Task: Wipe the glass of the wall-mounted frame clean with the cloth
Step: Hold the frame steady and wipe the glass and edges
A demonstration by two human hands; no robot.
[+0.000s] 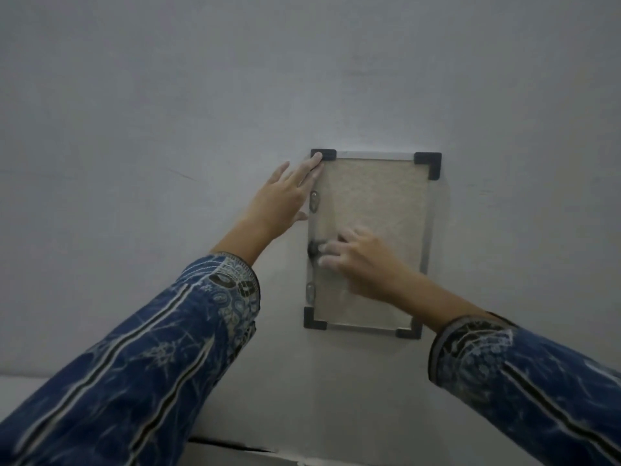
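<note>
We press our left hand (285,193), fingers spread, on the top-left corner of the wall-hung rectangular glass frame with black corners (369,240), probably to steady it. Our right hand (356,260) rests on the glass, its grip blurred beyond telling; no cloth shows.

I see the frame (424,237) hanging upright on the wall, a tall rectangle with thin silvery edges and black corner caps. Its glass (376,200) covers a beige, textured backing.

Blurred fingers, hidden glass

The right hand (361,260) is motion-blurred at the fingertips, covering part of the silver-edged rectangular glass frame (386,196); both blue patterned sleeves (134,364) are cut off.
</note>
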